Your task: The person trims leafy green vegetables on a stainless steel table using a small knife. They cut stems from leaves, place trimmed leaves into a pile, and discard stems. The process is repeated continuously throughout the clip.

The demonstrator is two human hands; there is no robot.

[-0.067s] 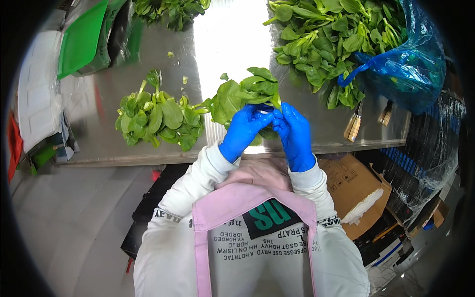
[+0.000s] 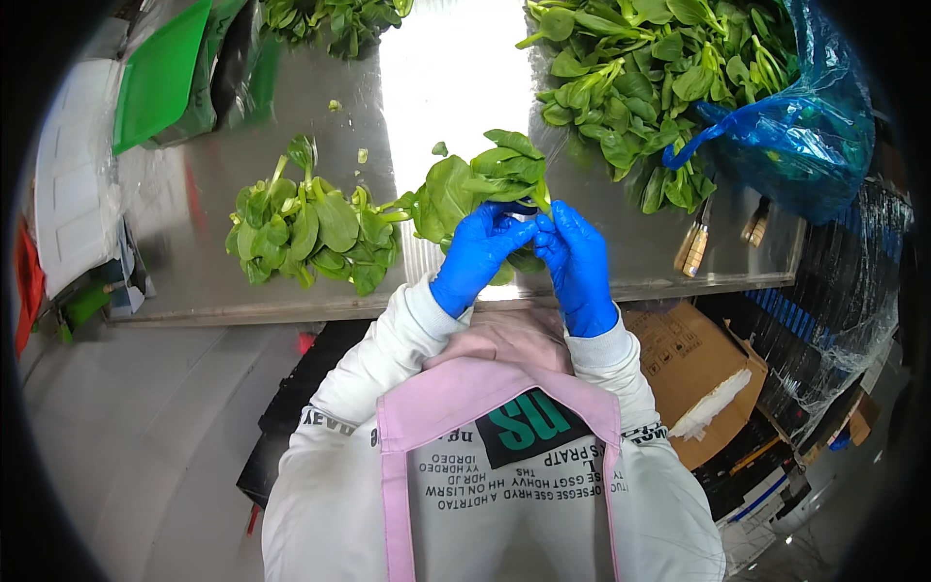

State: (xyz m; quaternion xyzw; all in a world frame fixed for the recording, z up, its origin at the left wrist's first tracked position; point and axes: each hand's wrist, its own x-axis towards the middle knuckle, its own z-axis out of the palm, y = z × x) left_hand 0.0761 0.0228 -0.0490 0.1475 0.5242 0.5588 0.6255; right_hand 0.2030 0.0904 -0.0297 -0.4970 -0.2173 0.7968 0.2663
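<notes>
Both of my hands wear blue gloves and meet at a leafy green vegetable [image 2: 475, 184] over the table's near edge. My left hand [image 2: 480, 254] is closed around its lower part, with the broad leaves spreading up and to the left. At the stem end, the fingers of my right hand [image 2: 576, 260] pinch together; the exact spot they grip is partly hidden. Left of my hands lies a small pile of the same greens [image 2: 315, 228]. A much larger heap of greens [image 2: 650, 82] covers the far right.
A blue plastic bag [image 2: 790, 145] sits against the big heap. Two knives lie near the right edge, one with a wooden handle [image 2: 691, 250]. More greens [image 2: 335, 21] are at the back. A green tray [image 2: 160, 78] stands far left, and an opened cardboard box [image 2: 698, 373] is below the table.
</notes>
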